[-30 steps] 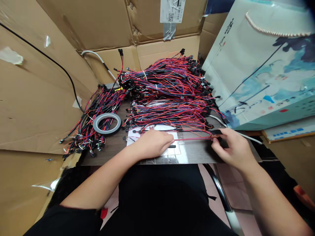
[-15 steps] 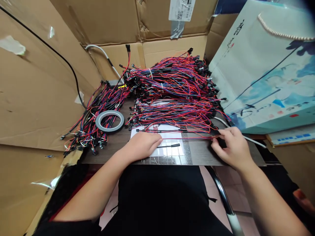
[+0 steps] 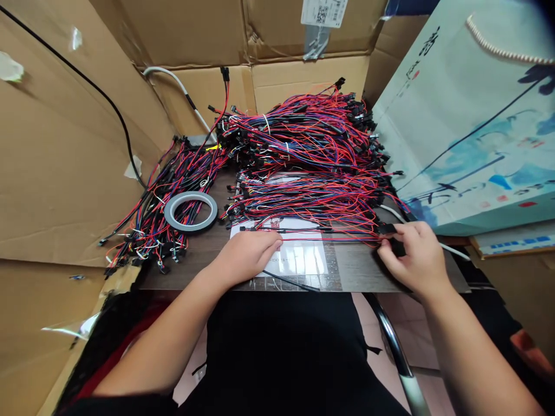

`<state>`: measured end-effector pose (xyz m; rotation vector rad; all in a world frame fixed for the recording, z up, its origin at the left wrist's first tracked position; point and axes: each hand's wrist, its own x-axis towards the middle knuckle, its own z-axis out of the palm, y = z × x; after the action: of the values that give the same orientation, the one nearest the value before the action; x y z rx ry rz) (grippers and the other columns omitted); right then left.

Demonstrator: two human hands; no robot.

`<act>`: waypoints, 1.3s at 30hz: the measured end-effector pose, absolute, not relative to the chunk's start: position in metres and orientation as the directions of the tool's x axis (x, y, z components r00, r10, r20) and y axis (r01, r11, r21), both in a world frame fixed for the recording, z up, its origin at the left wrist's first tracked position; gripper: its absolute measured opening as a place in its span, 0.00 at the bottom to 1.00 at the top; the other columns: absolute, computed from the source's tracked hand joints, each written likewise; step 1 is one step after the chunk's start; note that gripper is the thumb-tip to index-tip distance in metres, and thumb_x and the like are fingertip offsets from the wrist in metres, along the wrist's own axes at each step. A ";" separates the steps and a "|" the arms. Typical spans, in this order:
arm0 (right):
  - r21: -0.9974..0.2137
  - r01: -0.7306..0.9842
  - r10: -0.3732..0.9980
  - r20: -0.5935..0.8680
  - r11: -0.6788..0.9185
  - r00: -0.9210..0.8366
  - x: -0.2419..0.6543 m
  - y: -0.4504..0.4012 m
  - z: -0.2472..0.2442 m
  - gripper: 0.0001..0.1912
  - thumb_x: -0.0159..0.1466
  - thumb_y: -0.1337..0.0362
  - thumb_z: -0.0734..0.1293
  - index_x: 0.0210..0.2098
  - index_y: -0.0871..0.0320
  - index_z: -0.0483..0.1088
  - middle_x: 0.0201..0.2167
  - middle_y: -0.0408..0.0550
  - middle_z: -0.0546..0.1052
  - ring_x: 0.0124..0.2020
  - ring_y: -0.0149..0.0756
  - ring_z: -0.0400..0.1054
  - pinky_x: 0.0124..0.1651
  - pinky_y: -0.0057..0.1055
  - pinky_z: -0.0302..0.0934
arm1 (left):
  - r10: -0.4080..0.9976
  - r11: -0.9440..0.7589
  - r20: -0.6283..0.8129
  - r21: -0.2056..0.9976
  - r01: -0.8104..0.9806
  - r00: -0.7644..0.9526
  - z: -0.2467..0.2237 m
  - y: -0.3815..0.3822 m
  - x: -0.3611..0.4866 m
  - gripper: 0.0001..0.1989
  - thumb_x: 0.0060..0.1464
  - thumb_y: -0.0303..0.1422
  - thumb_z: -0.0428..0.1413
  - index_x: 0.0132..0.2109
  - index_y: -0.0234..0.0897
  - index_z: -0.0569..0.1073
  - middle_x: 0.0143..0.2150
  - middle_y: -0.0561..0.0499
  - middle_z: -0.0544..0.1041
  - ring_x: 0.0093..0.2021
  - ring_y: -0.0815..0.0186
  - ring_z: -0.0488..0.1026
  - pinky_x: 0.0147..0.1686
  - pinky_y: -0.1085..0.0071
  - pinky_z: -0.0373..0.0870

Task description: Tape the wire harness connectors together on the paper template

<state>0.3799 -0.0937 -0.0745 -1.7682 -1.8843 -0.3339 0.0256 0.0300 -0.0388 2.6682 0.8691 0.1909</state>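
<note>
A red and blue wire harness [image 3: 329, 239] stretches between my two hands, just in front of the nearest row of bundled harnesses. My left hand [image 3: 249, 254] is closed around its left part, with the fingertips pressed together. A thin black lead [image 3: 288, 281] comes out below that hand and slants to the table's front edge. My right hand [image 3: 411, 254] pinches the right end, where a black connector [image 3: 387, 229] shows at the fingertips. Beneath the wires lies a printed sheet [image 3: 303, 263] under clear film.
Stacked wire harnesses [image 3: 303, 133] fill the back of the table [image 3: 358, 266]. A looser pile of harnesses [image 3: 151, 231] lies at left, with a grey tape roll [image 3: 191, 211] on it. Cardboard walls [image 3: 60, 162] and a pale blue paper bag [image 3: 485, 133] stand around.
The stretched harness has shifted slightly away from me, closer to the row. The black lead's free end has swung down to the table's front edge. Both hands remain closed.
</note>
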 end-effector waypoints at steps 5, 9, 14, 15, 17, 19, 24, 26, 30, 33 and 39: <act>-0.149 0.985 0.852 0.524 0.087 0.004 0.379 -0.093 -0.076 0.13 0.59 0.64 0.67 0.44 0.57 0.70 0.33 0.50 0.72 0.37 0.44 0.65 0.40 0.40 0.64 | 0.627 -0.718 0.059 0.431 0.547 0.777 -0.041 0.030 0.027 0.13 0.69 0.35 0.44 0.45 0.39 0.73 0.40 0.52 0.79 0.40 0.67 0.75 0.40 0.72 0.66; -0.148 0.982 0.842 0.540 0.119 -0.021 0.377 -0.093 -0.073 0.13 0.60 0.63 0.68 0.45 0.57 0.70 0.34 0.50 0.72 0.38 0.43 0.67 0.40 0.39 0.65 | 0.632 -0.741 0.104 0.373 0.559 0.768 -0.045 0.028 0.030 0.13 0.68 0.34 0.45 0.44 0.38 0.74 0.41 0.50 0.77 0.43 0.65 0.75 0.43 0.71 0.67; -0.169 0.953 0.838 0.530 0.252 -0.128 0.374 -0.097 -0.063 0.17 0.61 0.63 0.70 0.49 0.55 0.68 0.41 0.51 0.77 0.41 0.43 0.70 0.46 0.40 0.65 | 0.637 -0.763 0.132 0.242 0.599 0.759 -0.046 0.023 0.033 0.14 0.67 0.34 0.45 0.42 0.37 0.74 0.42 0.48 0.77 0.39 0.65 0.75 0.36 0.70 0.67; -0.129 0.958 0.823 0.550 0.255 -0.145 0.373 -0.097 -0.061 0.17 0.61 0.64 0.70 0.49 0.55 0.68 0.42 0.51 0.78 0.41 0.42 0.71 0.46 0.40 0.65 | 0.633 -0.768 0.135 0.229 0.598 0.762 -0.047 0.023 0.033 0.14 0.67 0.34 0.45 0.42 0.37 0.74 0.42 0.48 0.77 0.39 0.65 0.75 0.35 0.70 0.66; -0.025 0.966 0.785 0.588 0.256 -0.193 0.368 -0.095 -0.056 0.16 0.60 0.66 0.70 0.48 0.55 0.69 0.43 0.50 0.79 0.40 0.42 0.71 0.45 0.40 0.65 | 0.625 -0.776 0.143 0.219 0.591 0.768 -0.047 0.022 0.033 0.14 0.67 0.34 0.45 0.42 0.37 0.74 0.42 0.48 0.77 0.38 0.65 0.74 0.34 0.70 0.66; 0.037 0.961 0.774 0.584 0.274 -0.243 0.357 -0.089 -0.049 0.17 0.61 0.66 0.70 0.49 0.54 0.69 0.43 0.49 0.80 0.40 0.43 0.71 0.46 0.41 0.65 | 0.620 -0.780 0.152 0.221 0.585 0.770 -0.048 0.022 0.032 0.14 0.67 0.34 0.45 0.43 0.37 0.75 0.41 0.48 0.77 0.39 0.65 0.74 0.34 0.71 0.66; -0.054 0.894 0.833 0.392 0.444 -0.390 0.298 -0.054 -0.026 0.15 0.68 0.64 0.63 0.53 0.56 0.67 0.45 0.51 0.79 0.40 0.38 0.73 0.44 0.35 0.65 | 0.616 -0.784 0.159 0.224 0.579 0.771 -0.050 0.022 0.031 0.14 0.67 0.34 0.45 0.43 0.37 0.75 0.40 0.48 0.77 0.40 0.65 0.75 0.34 0.71 0.66; -0.010 0.851 0.818 0.284 0.524 -0.500 0.273 -0.037 -0.020 0.14 0.69 0.62 0.60 0.53 0.55 0.66 0.42 0.49 0.79 0.39 0.39 0.73 0.38 0.33 0.62 | 0.615 -0.784 0.167 0.234 0.575 0.770 -0.050 0.022 0.031 0.14 0.67 0.34 0.46 0.43 0.37 0.75 0.41 0.49 0.77 0.40 0.65 0.75 0.34 0.72 0.66; -0.052 0.798 0.798 0.100 0.601 -0.594 0.244 -0.012 -0.021 0.19 0.68 0.65 0.62 0.58 0.53 0.62 0.42 0.47 0.80 0.35 0.37 0.74 0.31 0.30 0.55 | 0.618 -0.780 0.177 0.260 0.569 0.766 -0.050 0.022 0.029 0.13 0.66 0.32 0.47 0.43 0.37 0.76 0.43 0.48 0.77 0.43 0.64 0.75 0.36 0.71 0.68; -0.095 0.820 0.825 0.083 0.565 -0.559 0.242 -0.005 -0.029 0.18 0.68 0.64 0.61 0.57 0.53 0.62 0.38 0.46 0.80 0.32 0.36 0.73 0.29 0.29 0.51 | 0.636 -0.761 0.164 0.295 0.578 0.754 -0.048 0.023 0.029 0.12 0.65 0.32 0.48 0.42 0.37 0.76 0.43 0.49 0.78 0.43 0.64 0.75 0.37 0.70 0.69; -0.341 0.777 0.843 0.113 0.529 -0.525 0.247 -0.004 -0.042 0.13 0.70 0.64 0.59 0.53 0.53 0.63 0.43 0.47 0.79 0.38 0.36 0.75 0.35 0.28 0.58 | 0.634 -0.751 0.147 0.350 0.559 0.760 -0.047 0.026 0.029 0.13 0.66 0.32 0.47 0.39 0.35 0.75 0.40 0.47 0.77 0.43 0.63 0.74 0.41 0.69 0.69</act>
<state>0.2473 -0.0039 -0.0419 -1.3595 -2.5071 0.3623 0.0288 0.0256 -0.0470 2.6720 0.9277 0.3724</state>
